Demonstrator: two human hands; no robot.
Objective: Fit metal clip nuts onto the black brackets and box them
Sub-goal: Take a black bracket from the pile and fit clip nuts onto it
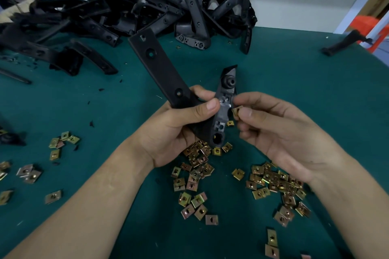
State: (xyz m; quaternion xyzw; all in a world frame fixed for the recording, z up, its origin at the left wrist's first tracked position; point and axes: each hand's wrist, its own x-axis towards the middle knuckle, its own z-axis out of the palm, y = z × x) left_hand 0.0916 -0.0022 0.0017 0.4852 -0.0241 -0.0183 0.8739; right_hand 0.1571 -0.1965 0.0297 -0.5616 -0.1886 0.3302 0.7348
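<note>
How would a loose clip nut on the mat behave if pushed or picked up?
Loose clip nuts look flat and square, so one would probably slide on the green mat, not roll. Heaped ones may snag neighbours. The right hand pinches one clip nut with fingertips alone, so likely light and stiff.

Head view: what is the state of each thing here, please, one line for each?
left hand: grips the held bracket.
right hand: pinches one clip nut.
held bracket: lifted, tilted.
clip nut: at the bracket's edge, not fitted yet.
loose clip nuts: scattered, unfitted.
bracket pile: heaped at the back.
</note>
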